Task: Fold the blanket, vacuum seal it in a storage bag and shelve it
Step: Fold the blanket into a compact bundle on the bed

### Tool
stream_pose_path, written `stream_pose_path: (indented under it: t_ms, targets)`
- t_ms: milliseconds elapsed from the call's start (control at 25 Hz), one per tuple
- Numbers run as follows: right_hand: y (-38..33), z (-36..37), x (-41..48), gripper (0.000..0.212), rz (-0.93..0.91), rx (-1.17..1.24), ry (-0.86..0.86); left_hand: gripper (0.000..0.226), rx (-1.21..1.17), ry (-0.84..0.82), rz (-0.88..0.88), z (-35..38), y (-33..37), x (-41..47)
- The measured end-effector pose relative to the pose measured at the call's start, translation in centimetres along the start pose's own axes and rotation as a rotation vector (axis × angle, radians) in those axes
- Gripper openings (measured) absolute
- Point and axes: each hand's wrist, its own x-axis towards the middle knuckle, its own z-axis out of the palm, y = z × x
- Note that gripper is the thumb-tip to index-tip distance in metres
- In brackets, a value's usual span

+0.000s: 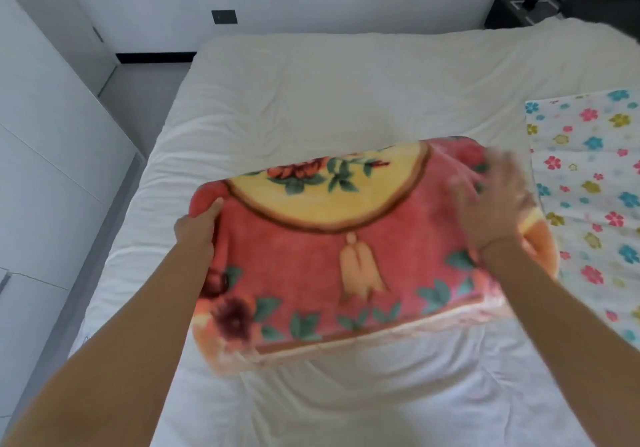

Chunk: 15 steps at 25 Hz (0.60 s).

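Note:
A thick pink blanket with a yellow arc and flower pattern lies folded into a bundle in the middle of the white bed. My left hand grips its left edge, thumb on top and fingers hidden beneath. Blurred by motion, my right hand is spread flat on the blanket's upper right corner with fingers straight. A white storage bag printed with small coloured flowers lies flat on the bed just right of the blanket.
White wardrobe doors run along the left, with a narrow grey floor strip between them and the bed. A dark bedside table stands at the far right corner by the white wall.

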Motion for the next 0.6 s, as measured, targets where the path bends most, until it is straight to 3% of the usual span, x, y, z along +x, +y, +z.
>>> stream_pose_path:
  t_ms: [80, 120, 200, 280, 400, 600]
  targets:
    - [-0.9, 4.1, -2.8, 0.081, -0.235, -0.285, -0.194, 0.077, 0.169, 0.055, 0.133, 1.8, 0.8, 0.1]
    - [-0.2, 5.7, -3.4, 0.085, -0.240, -0.381, -0.290, 0.086, 0.358, 0.076, 0.236, 2.4, 0.9, -0.4]
    - [1.9, 8.2, -2.7, 0.089, -0.131, -0.462, -0.414, 0.089, 0.837, 0.106, 0.669, 4.4, -0.4, -2.9]
    - [3.2, 9.3, -1.6, 0.087, -0.090, -0.482, -0.422, 0.081, 1.164, -0.069, 1.016, 6.7, -3.8, -6.2]
    - [3.9, 10.8, -0.9, 0.081, -0.117, -0.491, -0.393, 0.078, 1.373, -0.151, 0.997, 9.1, -7.8, -6.3]
    - [5.0, 14.3, 0.3, 0.073, -0.194, -0.389, -0.288, 0.073, 1.399, -0.158, 0.899, 11.5, -9.9, -1.1]
